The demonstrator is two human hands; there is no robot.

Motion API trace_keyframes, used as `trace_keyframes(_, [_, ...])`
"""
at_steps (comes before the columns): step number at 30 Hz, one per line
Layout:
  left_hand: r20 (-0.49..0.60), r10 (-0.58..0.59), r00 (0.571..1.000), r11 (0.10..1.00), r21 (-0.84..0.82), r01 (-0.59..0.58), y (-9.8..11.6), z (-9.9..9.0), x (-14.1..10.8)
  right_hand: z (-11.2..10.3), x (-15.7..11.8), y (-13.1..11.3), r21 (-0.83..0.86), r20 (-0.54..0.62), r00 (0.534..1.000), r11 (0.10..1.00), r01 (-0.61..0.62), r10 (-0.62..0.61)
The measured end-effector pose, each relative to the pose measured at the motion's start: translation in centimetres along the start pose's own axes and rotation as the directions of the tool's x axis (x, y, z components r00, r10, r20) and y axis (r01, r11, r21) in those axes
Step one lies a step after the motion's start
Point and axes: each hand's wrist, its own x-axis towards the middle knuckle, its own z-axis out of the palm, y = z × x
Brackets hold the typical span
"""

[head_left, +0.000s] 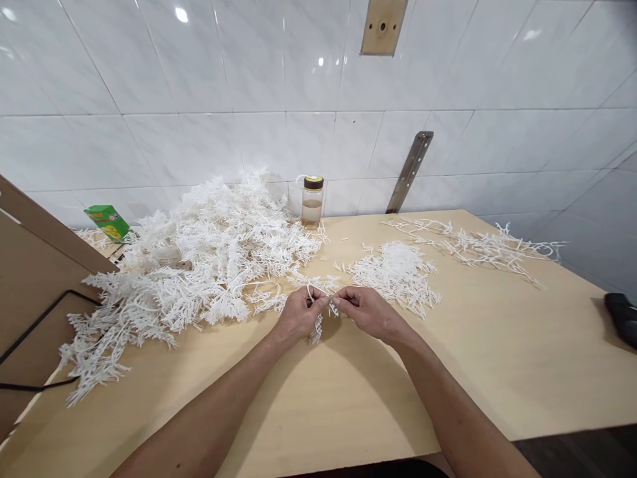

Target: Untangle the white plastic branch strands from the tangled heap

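Observation:
My left hand (300,313) is closed in a pinch on a white branched sprig (316,330), whose fronds hang below the fingers. Close beside it, my right hand (362,310) pinches the same sprig at its right side, thumb and forefinger together. A large heap of white sprigs (213,245) lies to the left. Just behind my right hand is a smaller pile of short white pieces (395,275). Long thin white stems (482,247) are spread at the back right of the table.
On the wooden table (497,345), a bottle (312,202) stands near the tiled wall. A green box (108,222) tilts behind the heap. A metal bracket (411,171) leans at the wall. Cardboard (40,279) is at left, a black object (621,318) at right.

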Motion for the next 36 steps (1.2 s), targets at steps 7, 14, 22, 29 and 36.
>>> trace_keyframes(7, [-0.011,0.021,1.000,0.998,0.057,-0.021,-0.1,0.1,0.0,0.1,0.0,0.1,0.006,0.019,1.000,1.000,-0.025,0.025])
trace_keyframes(14, [0.016,-0.002,1.000,0.999,0.047,0.002,0.1,-0.1,-0.3,0.0,-0.2,-0.4,-0.013,0.027,1.000,1.000,-0.008,0.008])
trace_keyframes(22, [-0.023,0.043,0.999,0.992,0.118,-0.040,0.4,0.1,-0.2,1.8,0.4,-0.5,-0.280,-0.209,0.976,0.960,0.001,-0.063])
trace_keyframes(29, [-0.098,0.117,0.988,0.983,0.153,-0.101,0.3,0.4,0.3,3.8,1.0,-0.2,-0.457,-0.363,0.909,0.889,0.017,-0.204])
trace_keyframes(36, [-0.078,0.085,0.993,0.996,0.043,-0.082,0.2,-0.2,-0.1,-2.8,0.7,2.8,-0.087,-0.762,0.636,0.956,-0.281,0.118])
